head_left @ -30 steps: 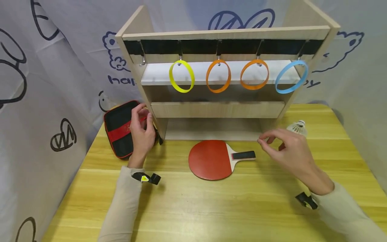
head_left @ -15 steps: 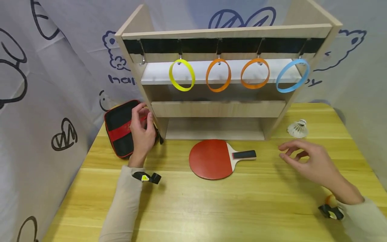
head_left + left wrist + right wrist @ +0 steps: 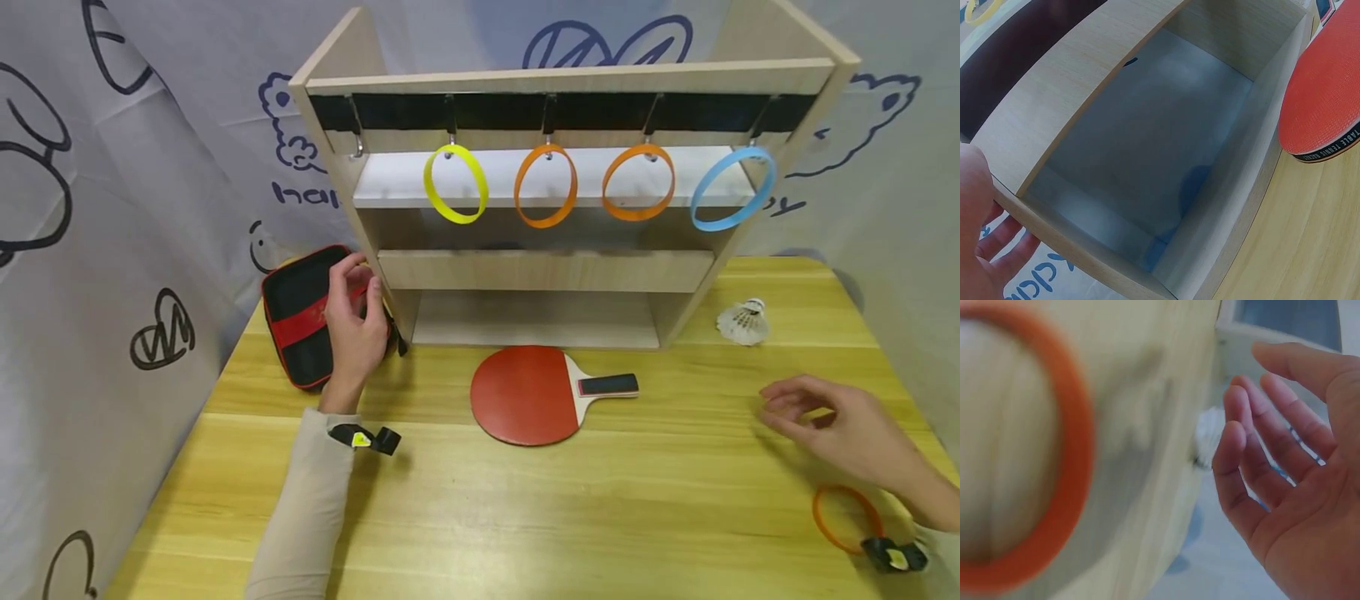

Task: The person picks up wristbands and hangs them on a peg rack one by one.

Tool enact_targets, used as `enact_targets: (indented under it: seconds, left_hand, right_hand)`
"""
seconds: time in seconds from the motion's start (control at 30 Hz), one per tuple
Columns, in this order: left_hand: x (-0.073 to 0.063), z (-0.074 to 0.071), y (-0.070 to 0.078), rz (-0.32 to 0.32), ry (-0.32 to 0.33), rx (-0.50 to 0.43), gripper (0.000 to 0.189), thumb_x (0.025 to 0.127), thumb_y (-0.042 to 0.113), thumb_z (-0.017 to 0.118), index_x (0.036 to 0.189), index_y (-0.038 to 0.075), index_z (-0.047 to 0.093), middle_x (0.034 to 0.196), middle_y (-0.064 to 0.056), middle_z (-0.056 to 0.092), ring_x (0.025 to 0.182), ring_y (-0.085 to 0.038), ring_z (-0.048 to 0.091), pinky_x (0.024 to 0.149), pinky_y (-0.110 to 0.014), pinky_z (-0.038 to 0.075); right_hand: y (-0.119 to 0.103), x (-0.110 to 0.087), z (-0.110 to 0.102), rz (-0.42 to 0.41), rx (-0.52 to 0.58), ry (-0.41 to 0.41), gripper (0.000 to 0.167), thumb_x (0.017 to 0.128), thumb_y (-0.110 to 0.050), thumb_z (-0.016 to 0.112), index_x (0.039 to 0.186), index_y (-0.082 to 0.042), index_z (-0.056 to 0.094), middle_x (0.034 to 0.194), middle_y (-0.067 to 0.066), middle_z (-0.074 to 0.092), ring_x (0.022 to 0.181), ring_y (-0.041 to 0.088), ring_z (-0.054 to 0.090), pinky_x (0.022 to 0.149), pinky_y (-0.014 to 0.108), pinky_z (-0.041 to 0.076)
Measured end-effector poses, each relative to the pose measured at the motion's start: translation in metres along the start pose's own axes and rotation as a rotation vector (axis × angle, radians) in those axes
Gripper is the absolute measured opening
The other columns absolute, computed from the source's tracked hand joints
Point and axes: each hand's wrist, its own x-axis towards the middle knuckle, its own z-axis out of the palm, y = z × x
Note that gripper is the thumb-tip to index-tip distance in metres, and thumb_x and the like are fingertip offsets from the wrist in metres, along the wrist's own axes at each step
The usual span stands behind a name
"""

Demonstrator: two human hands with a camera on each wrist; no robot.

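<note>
My left hand (image 3: 358,321) is held up at the left side panel of a wooden shelf unit (image 3: 547,271), thumb and fingers loosely bent. In the left wrist view, the fingers (image 3: 1019,253) are at the outer side of that panel. My right hand (image 3: 855,429) is over the right part of the table, fingers relaxed and holding nothing. Beside its wrist is an orange ring (image 3: 817,521), large and blurred in the right wrist view. A red table tennis bat (image 3: 522,396) lies before the shelf, its black handle pointing right.
From metal hooks on the shelf hang a yellow ring (image 3: 459,219), two orange rings (image 3: 545,223) and a blue ring (image 3: 712,226). A black and red case (image 3: 300,287) leans behind my left hand. A shuttlecock (image 3: 742,322) lies right of the shelf.
My right hand has moved right and nearer, from beside the bat's handle towards the table's right side. The orange ring by its wrist has come into view. My left hand has stayed put.
</note>
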Motion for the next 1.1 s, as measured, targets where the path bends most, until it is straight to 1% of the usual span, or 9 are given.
enact_targets:
  seconds: [0.13, 0.3, 0.37, 0.5, 0.6, 0.77, 0.9, 1.0, 1.1]
  left_hand:
    - [0.0, 0.001, -0.001, -0.006, -0.002, 0.004, 0.033, 0.109, -0.003, 0.057, 0.141, -0.008, 0.056, 0.117, -0.026, 0.061, 0.106, -0.007, 0.059, 0.093, -0.016, 0.054]
    - [0.002, 0.002, 0.0, 0.007, -0.02, 0.01, 0.034, 0.109, -0.003, 0.056, 0.142, -0.009, 0.054, 0.118, -0.028, 0.06, 0.109, -0.001, 0.059, 0.095, -0.017, 0.055]
    - [0.003, 0.003, 0.001, 0.013, -0.022, 0.009, 0.034, 0.108, -0.003, 0.057, 0.142, -0.009, 0.054, 0.118, -0.028, 0.06, 0.108, -0.003, 0.06, 0.094, -0.017, 0.055]
    - [0.004, 0.003, 0.001, 0.015, -0.024, 0.012, 0.034, 0.109, -0.002, 0.057, 0.142, -0.008, 0.054, 0.117, -0.027, 0.06, 0.106, -0.007, 0.06, 0.091, -0.015, 0.054]
    - [0.004, 0.002, 0.001, 0.013, -0.027, 0.015, 0.035, 0.109, -0.001, 0.058, 0.143, -0.008, 0.054, 0.117, -0.028, 0.059, 0.106, -0.008, 0.061, 0.092, -0.015, 0.054]
    - [0.003, 0.0, 0.001, -0.001, -0.012, 0.011, 0.034, 0.109, 0.0, 0.058, 0.143, -0.007, 0.055, 0.118, -0.027, 0.061, 0.108, -0.01, 0.061, 0.093, -0.017, 0.055]
    - [0.002, -0.001, 0.002, -0.012, -0.002, 0.002, 0.033, 0.109, 0.0, 0.058, 0.142, -0.006, 0.056, 0.117, -0.026, 0.062, 0.107, -0.011, 0.061, 0.091, -0.017, 0.054]
    - [0.001, -0.001, 0.001, -0.013, 0.0, -0.002, 0.034, 0.109, 0.0, 0.058, 0.142, -0.006, 0.057, 0.117, -0.025, 0.062, 0.106, -0.01, 0.061, 0.091, -0.018, 0.054]
    - [0.001, -0.001, 0.0, -0.012, -0.001, -0.001, 0.034, 0.109, -0.002, 0.058, 0.142, -0.006, 0.056, 0.117, -0.026, 0.062, 0.107, -0.008, 0.061, 0.092, -0.017, 0.055]
  right_hand:
    - [0.014, -0.012, -0.004, 0.042, -0.028, -0.027, 0.03, 0.087, -0.004, 0.09, 0.115, -0.004, 0.077, 0.091, -0.002, 0.077, 0.074, -0.009, 0.061, 0.061, 0.017, 0.054]
    - [0.03, -0.029, -0.006, 0.022, -0.007, -0.052, 0.035, 0.08, 0.001, 0.093, 0.112, -0.001, 0.078, 0.086, -0.012, 0.075, 0.072, -0.008, 0.061, 0.062, 0.014, 0.053]
    - [0.034, -0.034, -0.006, 0.039, -0.012, -0.085, 0.033, 0.082, -0.001, 0.092, 0.112, 0.0, 0.078, 0.084, -0.015, 0.074, 0.072, -0.008, 0.061, 0.062, 0.015, 0.053]
    - [0.04, -0.043, -0.005, 0.121, -0.036, -0.175, 0.029, 0.094, -0.012, 0.086, 0.118, 0.0, 0.077, 0.087, -0.014, 0.074, 0.074, -0.007, 0.062, 0.064, 0.02, 0.055]
    - [0.042, -0.047, -0.009, 0.177, -0.076, -0.217, 0.034, 0.096, -0.022, 0.086, 0.121, 0.0, 0.077, 0.094, -0.005, 0.075, 0.076, -0.01, 0.059, 0.065, 0.022, 0.055]
    - [0.05, -0.054, -0.017, 0.159, -0.139, -0.189, 0.046, 0.081, -0.024, 0.098, 0.118, -0.003, 0.078, 0.104, 0.01, 0.078, 0.084, -0.022, 0.049, 0.067, 0.016, 0.051]
    - [0.057, -0.061, -0.017, 0.115, -0.15, -0.13, 0.049, 0.07, -0.017, 0.102, 0.111, -0.005, 0.079, 0.095, -0.003, 0.078, 0.084, -0.024, 0.048, 0.067, 0.013, 0.05]
    - [0.06, -0.063, -0.016, 0.155, -0.149, -0.134, 0.044, 0.072, -0.013, 0.101, 0.109, -0.004, 0.079, 0.092, -0.011, 0.073, 0.081, -0.023, 0.048, 0.065, 0.014, 0.051]
    - [0.063, -0.064, -0.014, 0.191, -0.135, -0.144, 0.033, 0.078, -0.01, 0.097, 0.106, -0.006, 0.08, 0.089, -0.015, 0.068, 0.077, -0.017, 0.047, 0.062, 0.017, 0.051]
